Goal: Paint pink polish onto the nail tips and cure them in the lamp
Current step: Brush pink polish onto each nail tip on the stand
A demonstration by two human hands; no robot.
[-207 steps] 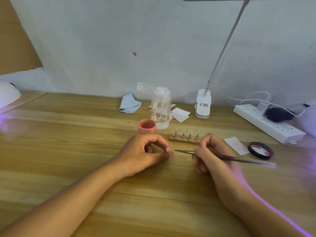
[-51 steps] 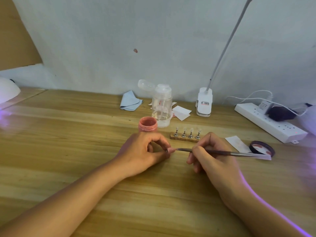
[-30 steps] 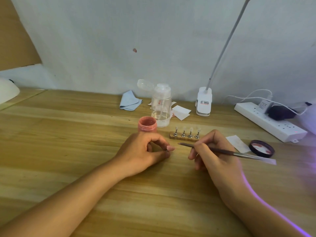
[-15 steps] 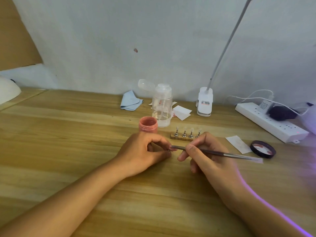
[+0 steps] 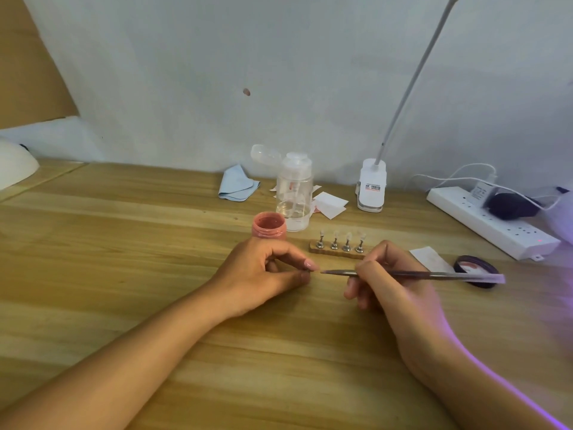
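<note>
Drawn back a little to the right since half a second ago, the brush (image 5: pixel 412 275) no longer touches the nail tip (image 5: pixel 311 265); its point now sits just beside the tip with a small gap between them.

The nail tip is pink and is pinched between the thumb and forefinger of the left hand (image 5: pixel 263 274), whose fingers (image 5: pixel 291 252) are curled in tight around it. How it is mounted is hidden by the fingers. The hand's edge rests on the worktop (image 5: pixel 124 243).

The right hand (image 5: pixel 393 287) holds the brush like a pen, fingers (image 5: pixel 369 265) closed narrowly round the shaft near its front end. The brush lies almost level, with its clear end sticking out to the right.

Just behind the left hand stands the open pot (image 5: pixel 269 225) of pink polish. To its right, a wooden holder (image 5: pixel 339 246) carries four clear nail tips upright on metal stands. The pot's lid (image 5: pixel 477 271) lies to the right, behind the brush's end, next to a paper slip (image 5: pixel 429 259).

Farther back stand a clear bottle (image 5: pixel 294 197), a blue cloth (image 5: pixel 238 187), white pads (image 5: pixel 330 204), a clip-on desk lamp (image 5: pixel 372 189) and a power strip (image 5: pixel 493 225). A white dome (image 5: pixel 15 166) shows at the left edge.
</note>
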